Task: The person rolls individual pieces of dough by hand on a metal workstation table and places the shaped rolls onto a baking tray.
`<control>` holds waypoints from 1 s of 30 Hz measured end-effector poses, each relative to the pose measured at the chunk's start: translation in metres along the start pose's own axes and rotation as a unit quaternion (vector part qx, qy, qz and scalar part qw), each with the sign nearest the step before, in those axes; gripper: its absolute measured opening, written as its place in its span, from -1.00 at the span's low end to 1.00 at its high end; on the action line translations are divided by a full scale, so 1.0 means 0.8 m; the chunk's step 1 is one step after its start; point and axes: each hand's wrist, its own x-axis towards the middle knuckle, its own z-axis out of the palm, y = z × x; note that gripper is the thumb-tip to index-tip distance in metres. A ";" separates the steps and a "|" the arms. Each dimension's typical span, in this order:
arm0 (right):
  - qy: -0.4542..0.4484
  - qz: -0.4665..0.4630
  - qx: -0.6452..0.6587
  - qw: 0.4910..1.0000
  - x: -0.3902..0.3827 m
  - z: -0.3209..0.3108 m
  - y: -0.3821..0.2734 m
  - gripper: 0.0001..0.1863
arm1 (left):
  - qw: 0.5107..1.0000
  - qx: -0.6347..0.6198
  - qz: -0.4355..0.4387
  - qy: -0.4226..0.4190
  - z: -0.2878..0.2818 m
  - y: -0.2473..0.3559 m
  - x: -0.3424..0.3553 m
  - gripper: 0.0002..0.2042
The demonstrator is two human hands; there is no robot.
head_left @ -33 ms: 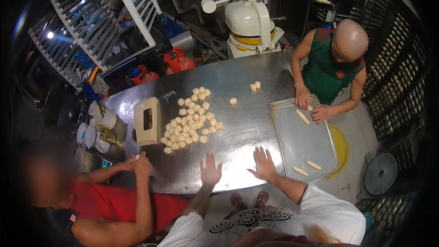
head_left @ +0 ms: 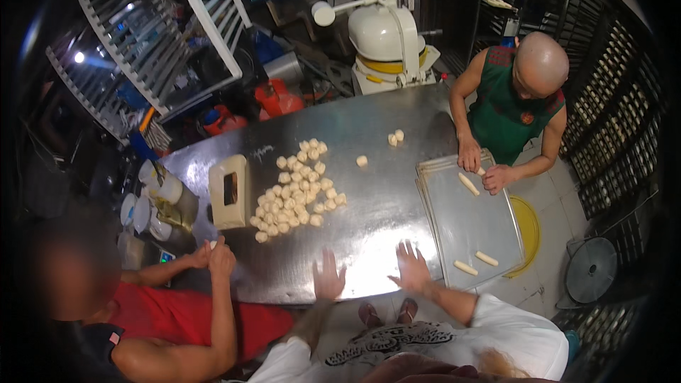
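Note:
Both my hands are over the near edge of the steel table, fingers spread and slightly blurred. My left hand is open with nothing in it, just nearer to me than a heap of pale dough balls. My right hand is also open and holds nothing; it is left of a stack of metal trays. A few dough sticks lie on the top tray. One dough ball and a small cluster are apart from the heap. Whether my palms touch the table, I cannot tell.
A person in green handles dough at the trays. To the left, a person in red holds something small and pale. A cream box and several tubs stand at the table's left. A white dough machine is behind.
Both my hands have shifted slightly toward me, the right one also a little to the right. The dough balls and trays stay where they were.

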 end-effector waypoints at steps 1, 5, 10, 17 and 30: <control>-0.053 -0.002 0.008 0.999 -0.033 -0.001 -0.018 0.10 | 1.000 0.026 0.015 -0.004 -0.002 -0.009 -0.025 -0.30; 0.044 -0.023 -0.017 0.999 -0.014 0.035 0.010 0.09 | 0.994 0.099 0.038 0.006 -0.020 0.025 0.015 -0.29; 0.152 0.001 0.019 0.988 0.129 -0.001 0.013 0.08 | 0.986 0.068 -0.022 0.148 -0.039 0.022 0.138 -0.34; 0.052 -0.037 -0.076 0.995 0.011 0.052 0.001 0.12 | 0.987 0.143 0.008 0.074 0.025 0.017 -0.005 -0.25; 0.020 -0.011 -0.023 0.999 0.030 0.032 -0.009 0.02 | 0.970 0.236 0.004 0.058 0.019 0.028 0.054 -0.34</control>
